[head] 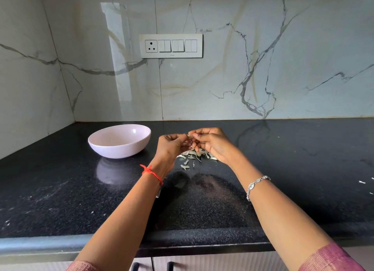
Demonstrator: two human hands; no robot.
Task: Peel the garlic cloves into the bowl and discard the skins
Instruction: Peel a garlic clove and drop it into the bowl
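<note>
A pale garlic clove is pinched between the fingertips of my left hand and my right hand, a little above the black countertop. Most of the clove is hidden by my fingers. Directly below my hands lies a small heap of papery garlic skins, with a few loose flakes nearer to me. A shallow pale pink bowl stands on the counter to the left of my left hand; from this angle its inside shows nothing.
A marble-patterned wall backs the counter, with a switch and socket panel above the bowl. A side wall closes the left corner. The counter's front edge runs below my forearms, with cabinet handles beneath.
</note>
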